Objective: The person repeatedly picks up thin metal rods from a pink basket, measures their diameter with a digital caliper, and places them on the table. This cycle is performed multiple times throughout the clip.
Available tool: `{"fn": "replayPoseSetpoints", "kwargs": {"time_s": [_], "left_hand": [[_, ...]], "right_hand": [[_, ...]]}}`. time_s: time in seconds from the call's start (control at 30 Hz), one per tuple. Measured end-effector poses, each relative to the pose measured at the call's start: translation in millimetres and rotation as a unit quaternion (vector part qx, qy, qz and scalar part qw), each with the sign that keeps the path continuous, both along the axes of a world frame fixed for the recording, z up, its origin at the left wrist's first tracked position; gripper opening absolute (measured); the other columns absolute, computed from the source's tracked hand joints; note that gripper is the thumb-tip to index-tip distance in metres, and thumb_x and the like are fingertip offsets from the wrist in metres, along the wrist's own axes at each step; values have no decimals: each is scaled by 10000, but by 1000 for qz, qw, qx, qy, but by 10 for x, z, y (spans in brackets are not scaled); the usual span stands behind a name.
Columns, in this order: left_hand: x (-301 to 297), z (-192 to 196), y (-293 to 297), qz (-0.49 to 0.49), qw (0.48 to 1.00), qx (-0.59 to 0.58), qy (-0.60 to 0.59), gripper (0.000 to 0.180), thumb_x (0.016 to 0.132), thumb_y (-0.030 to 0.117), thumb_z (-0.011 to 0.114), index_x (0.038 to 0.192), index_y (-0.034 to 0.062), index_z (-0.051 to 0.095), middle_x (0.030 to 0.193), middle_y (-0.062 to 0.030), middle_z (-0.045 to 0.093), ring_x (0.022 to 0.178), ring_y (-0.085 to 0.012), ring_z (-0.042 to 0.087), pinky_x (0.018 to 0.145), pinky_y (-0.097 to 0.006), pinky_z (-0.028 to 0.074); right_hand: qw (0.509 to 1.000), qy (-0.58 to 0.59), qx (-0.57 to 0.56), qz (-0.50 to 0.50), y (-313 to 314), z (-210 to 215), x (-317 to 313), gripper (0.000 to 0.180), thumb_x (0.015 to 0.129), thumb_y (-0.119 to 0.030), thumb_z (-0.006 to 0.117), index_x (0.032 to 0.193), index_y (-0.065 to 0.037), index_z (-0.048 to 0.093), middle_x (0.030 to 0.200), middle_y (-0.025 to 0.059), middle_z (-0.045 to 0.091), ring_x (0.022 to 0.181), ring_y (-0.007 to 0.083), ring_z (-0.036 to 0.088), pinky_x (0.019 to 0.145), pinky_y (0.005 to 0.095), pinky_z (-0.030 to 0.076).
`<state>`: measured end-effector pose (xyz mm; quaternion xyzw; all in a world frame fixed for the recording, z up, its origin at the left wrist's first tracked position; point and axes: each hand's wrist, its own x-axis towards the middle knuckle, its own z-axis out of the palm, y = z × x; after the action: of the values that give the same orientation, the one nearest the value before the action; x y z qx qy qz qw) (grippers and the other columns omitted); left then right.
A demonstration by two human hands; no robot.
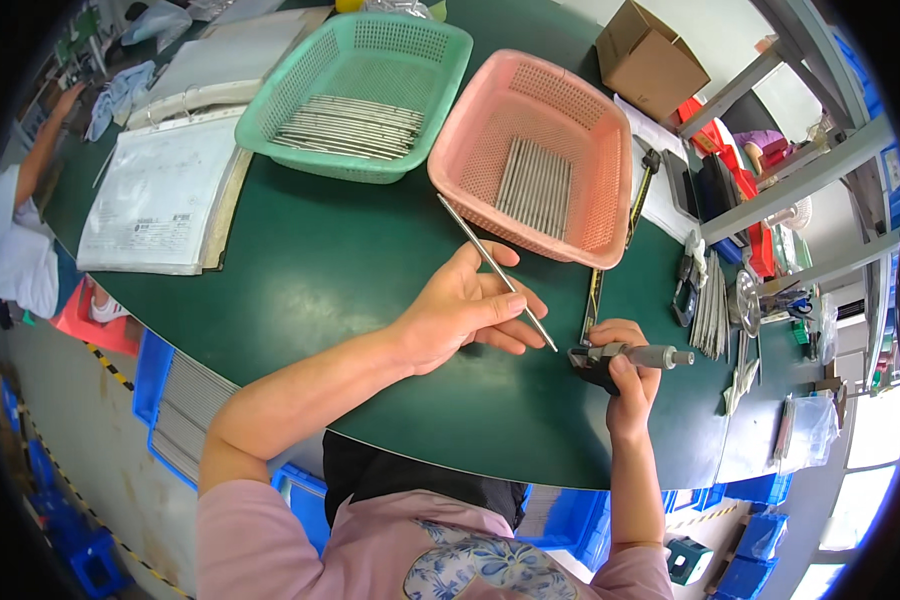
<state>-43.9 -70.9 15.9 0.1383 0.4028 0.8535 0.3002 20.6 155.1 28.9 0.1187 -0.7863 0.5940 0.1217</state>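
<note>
A thin metal rod lies slantwise across the left hand, pinched between thumb and fingertips, its upper end pointing toward eleven o'clock and its lower tip reaching down at five o'clock to the micrometer. The grip sits near the lower half of the rod, which likely keeps the tip steady where it meets the gauge. The right hand is closed around the micrometer's dark frame, thumb laid along the body, with the knurled barrel sticking out toward three o'clock (a hold that leaves the barrel free to turn).

Both hands rest low over the dark green table. At twelve o'clock from the rod stands a pink basket with a small bundle of like rods on its floor; at eleven o'clock a green basket holds a larger layer of them. Just beside the right hand, toward twelve o'clock, a slim caliper lies on the table. Further rods lie loose at two o'clock, and an open binder sits well apart at nine o'clock.
</note>
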Motion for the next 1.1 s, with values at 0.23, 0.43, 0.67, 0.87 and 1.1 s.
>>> {"fn": "replayPoseSetpoints", "kwargs": {"time_s": [0.23, 0.43, 0.67, 0.87, 1.1], "left_hand": [[67, -197, 28, -97, 949, 196, -225, 152, 902, 118, 409, 1029, 35, 423, 961, -128, 543, 821, -296, 621, 664, -330, 561], [55, -170, 62, -75, 982, 94, -149, 142, 901, 131, 414, 1011, 41, 427, 976, -137, 533, 837, -308, 617, 666, -331, 560], [76, -166, 106, 13, 999, -16, -46, 135, 900, 152, 422, 1002, 67, 392, 961, -126, 513, 847, -317, 611, 674, -337, 554], [156, -163, 162, 6, 999, -37, -33, 126, 912, 159, 384, 1004, 75, 367, 966, -120, 482, 842, -334, 609, 676, -360, 559], [195, -184, 201, -3, 999, -52, 5, 136, 914, 151, 368, 1019, 66, 355, 961, -132, 456, 845, -348, 605, 693, -370, 557]], "right_hand": [[978, -149, -142, -43, -131, 138, 29, 369, 745, -220, 554, 1009, 35, 516, 962, 126, 533, 716, 160, 542, 651, 261, 453], [955, -190, -221, -55, -53, 181, -48, 362, 750, -234, 539, 964, 57, 518, 815, 147, 590, 563, 157, 551, 561, 242, 458], [849, -251, -463, 45, -129, 215, -262, 619, 846, -501, 268, 883, 61, 526, 721, 177, 568, 439, 197, 486, 405, 268, 409], [795, -301, -526, 28, -127, -3, -195, 672, 859, -543, 188, 877, 42, 520, 687, 146, 546, 401, 166, 428, 374, 256, 381], [756, -336, -560, 45, -101, -54, -186, 633, 873, -500, 186, 869, 38, 520, 690, 149, 556, 373, 161, 411, 377, 258, 379]]}}
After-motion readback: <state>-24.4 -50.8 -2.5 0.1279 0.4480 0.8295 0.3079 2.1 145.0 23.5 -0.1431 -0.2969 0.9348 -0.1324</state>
